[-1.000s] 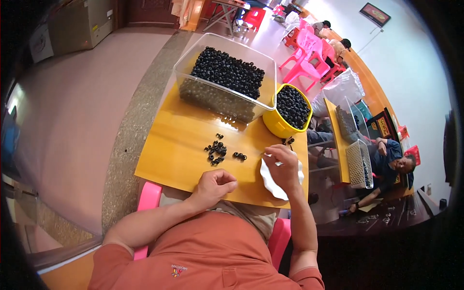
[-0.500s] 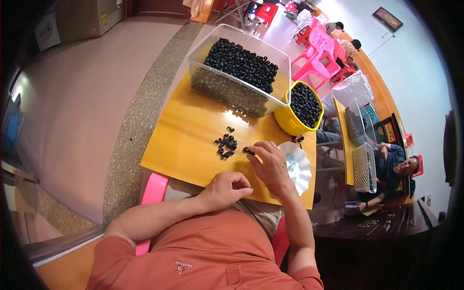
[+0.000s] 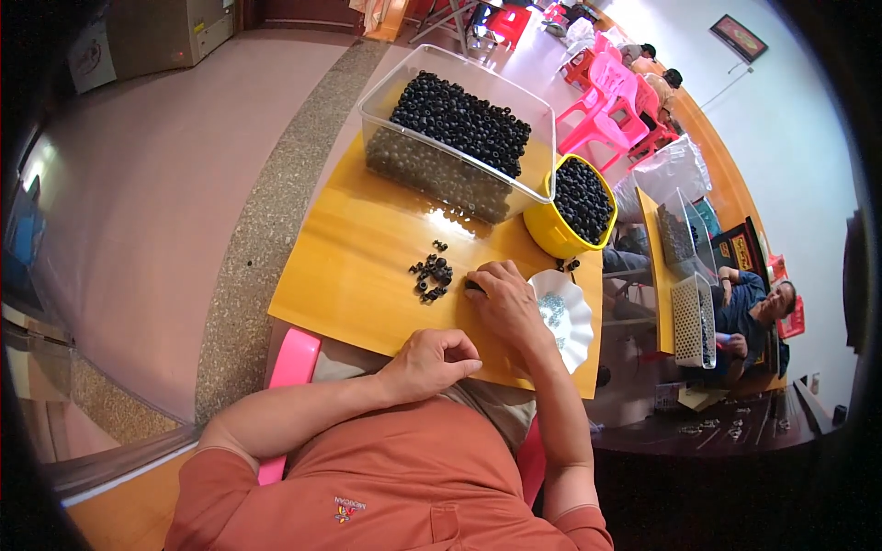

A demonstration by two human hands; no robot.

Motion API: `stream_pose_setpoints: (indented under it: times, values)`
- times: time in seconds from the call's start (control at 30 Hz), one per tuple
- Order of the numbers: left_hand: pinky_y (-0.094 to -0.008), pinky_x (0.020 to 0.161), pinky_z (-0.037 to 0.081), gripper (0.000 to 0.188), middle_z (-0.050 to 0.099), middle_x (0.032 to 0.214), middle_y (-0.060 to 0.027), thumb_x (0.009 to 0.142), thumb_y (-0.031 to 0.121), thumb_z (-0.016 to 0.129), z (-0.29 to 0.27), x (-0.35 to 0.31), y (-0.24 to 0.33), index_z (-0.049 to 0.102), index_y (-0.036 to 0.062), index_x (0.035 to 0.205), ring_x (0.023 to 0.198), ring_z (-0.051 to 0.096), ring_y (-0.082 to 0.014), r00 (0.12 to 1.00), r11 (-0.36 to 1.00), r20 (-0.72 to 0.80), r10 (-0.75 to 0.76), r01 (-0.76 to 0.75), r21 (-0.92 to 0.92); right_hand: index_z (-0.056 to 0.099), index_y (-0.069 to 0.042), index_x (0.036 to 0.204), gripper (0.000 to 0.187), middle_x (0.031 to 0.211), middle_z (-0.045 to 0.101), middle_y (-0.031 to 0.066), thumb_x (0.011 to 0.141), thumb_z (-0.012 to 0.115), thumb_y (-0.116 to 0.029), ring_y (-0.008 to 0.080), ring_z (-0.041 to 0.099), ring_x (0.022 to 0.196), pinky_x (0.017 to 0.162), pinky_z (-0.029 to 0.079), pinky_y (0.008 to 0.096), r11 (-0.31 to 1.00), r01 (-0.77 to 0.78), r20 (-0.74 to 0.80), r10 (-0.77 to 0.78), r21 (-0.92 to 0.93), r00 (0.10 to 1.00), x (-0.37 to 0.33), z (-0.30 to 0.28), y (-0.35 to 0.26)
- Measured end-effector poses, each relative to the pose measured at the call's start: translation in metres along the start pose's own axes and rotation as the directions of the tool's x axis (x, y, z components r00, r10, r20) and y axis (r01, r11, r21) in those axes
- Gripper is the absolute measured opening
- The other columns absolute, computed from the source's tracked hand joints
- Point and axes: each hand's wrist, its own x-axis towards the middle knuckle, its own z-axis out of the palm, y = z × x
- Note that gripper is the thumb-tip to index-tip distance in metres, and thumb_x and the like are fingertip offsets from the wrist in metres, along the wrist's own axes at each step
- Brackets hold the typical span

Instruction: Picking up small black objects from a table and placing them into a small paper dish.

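Note:
My right hand [image 3: 503, 301] is over the yellow tabletop with its fingers bent down around a small black bead-like part [image 3: 474, 286], mostly hidden by the fingertips. Beside that hand lies a small pile of black parts [image 3: 430, 277], with ring-shaped and smaller pieces. My left hand [image 3: 430, 365] rests at the near table edge, its fingers curled and the thumb pointing right; whatever it holds, if anything, is hidden. To the right of my right hand is a white scalloped dish [image 3: 577, 323] with small clear or silvery bits in it.
A clear plastic bin [image 3: 459, 179] of black parts stands at the far side of the table [image 3: 322, 275]. Next to it is a yellow tub [image 3: 549, 230], also full. At right, a person [image 3: 749, 308] sits behind a perforated white basket [image 3: 687, 321]. Pink chairs [image 3: 602, 110] stand farther back.
My right hand has lowered and flattened over the black part, shifting slightly left. My left hand stays almost still. At right, the other person's arm has moved up.

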Motion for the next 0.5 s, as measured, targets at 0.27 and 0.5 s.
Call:
stream_pose_setpoints:
  times: [0.27, 0.5]
  values:
    - [-0.0225, 0.068, 0.050, 0.010, 0.066, 0.081, -0.0015, 0.086, 0.009, 0.068, 0.000, 0.002, -0.001, 0.066, 0.0002, 0.090, 0.074, 0.060, -0.0063, 1.000, 0.999, -0.011, -0.030, 0.029, -0.017, 0.065, -0.003, 0.097, 0.018, 0.103, 0.063, 0.0101, 0.080, 0.066, -0.010, 0.0300, 0.055, 0.101, 0.087, 0.046, 0.0379, 0.996, 0.038, -0.068, -0.032, 0.083, 0.997, -0.001, 0.001, 0.001]
    - [-0.0224, 0.068, 0.052, 0.012, 0.064, 0.086, -0.0004, 0.089, 0.009, 0.066, -0.001, 0.006, -0.012, 0.063, 0.0004, 0.096, 0.077, 0.060, -0.0061, 0.985, 0.970, -0.163, -0.056, 0.015, -0.244, 0.064, -0.002, 0.096, 0.025, 0.095, 0.066, 0.0131, 0.073, 0.072, 0.001, 0.0309, 0.063, 0.088, 0.076, 0.051, 0.0360, 0.928, 0.054, -0.277, 0.055, 0.370, 0.959, -0.021, -0.006, -0.008]
